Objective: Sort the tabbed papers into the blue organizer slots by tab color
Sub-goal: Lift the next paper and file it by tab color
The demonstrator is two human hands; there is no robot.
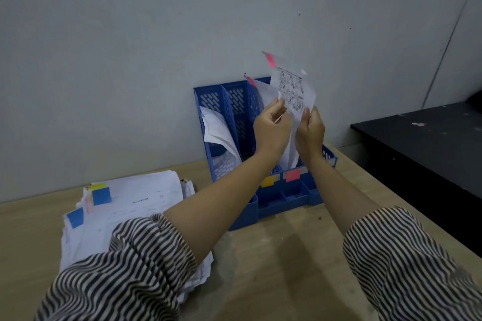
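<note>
While your left hand [271, 126] and right hand [310, 130] both pinch the pink-tabbed paper [293, 91] by its lower edge, it stands above the blue organizer's [284, 198] rightmost slot.

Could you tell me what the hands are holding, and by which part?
Both hands, left and right, pinch the pink-tabbed paper by its lower edge.

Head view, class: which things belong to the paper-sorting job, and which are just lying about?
Part of the job:
- blue organizer
- pink-tabbed paper, held by left hand and right hand
- paper stack
- colour labels

Lying about:
- black counter
</note>
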